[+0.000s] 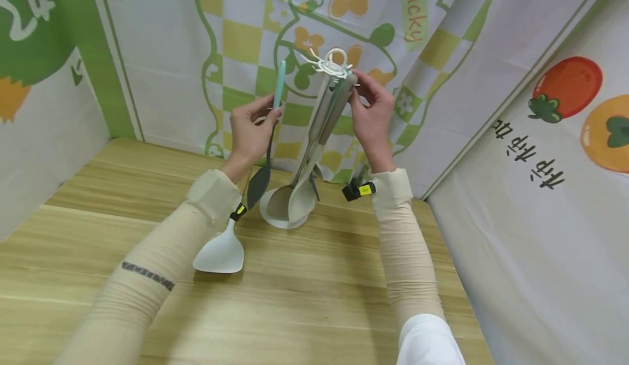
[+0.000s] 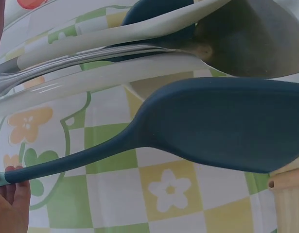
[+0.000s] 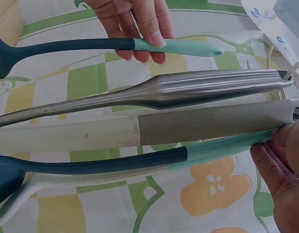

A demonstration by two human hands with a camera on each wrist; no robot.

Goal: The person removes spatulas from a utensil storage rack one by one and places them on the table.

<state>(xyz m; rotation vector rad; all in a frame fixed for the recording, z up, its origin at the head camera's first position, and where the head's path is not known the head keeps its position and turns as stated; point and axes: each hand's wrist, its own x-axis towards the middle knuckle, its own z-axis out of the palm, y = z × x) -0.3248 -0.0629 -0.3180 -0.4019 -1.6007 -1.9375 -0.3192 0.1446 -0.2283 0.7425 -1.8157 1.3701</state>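
My left hand (image 1: pixel 250 130) pinches the mint handle of a dark blue spatula (image 2: pixel 222 124), its broad head hanging downward beside a white utensil rack (image 1: pixel 337 58). At the rack's top, the fingers of my right hand (image 1: pixel 373 116) pinch the mint handle end of a second dark blue utensil (image 3: pixel 227 148), whose head is partly hidden. Also hanging there are a steel ladle (image 3: pixel 207 90) and a pale spoon-like utensil (image 1: pixel 302 201) with a grey handle. Another pale utensil (image 2: pixel 105 77) shows behind them in the left wrist view.
A white turner (image 1: pixel 223 253) lies on the wooden table (image 1: pixel 304 299), partly covered by the left forearm. The rack's round base (image 1: pixel 275 223) stands near the table's back edge. Patterned cloth (image 1: pixel 245 37) hangs behind, and printed side panels (image 1: pixel 530 234) enclose the table.
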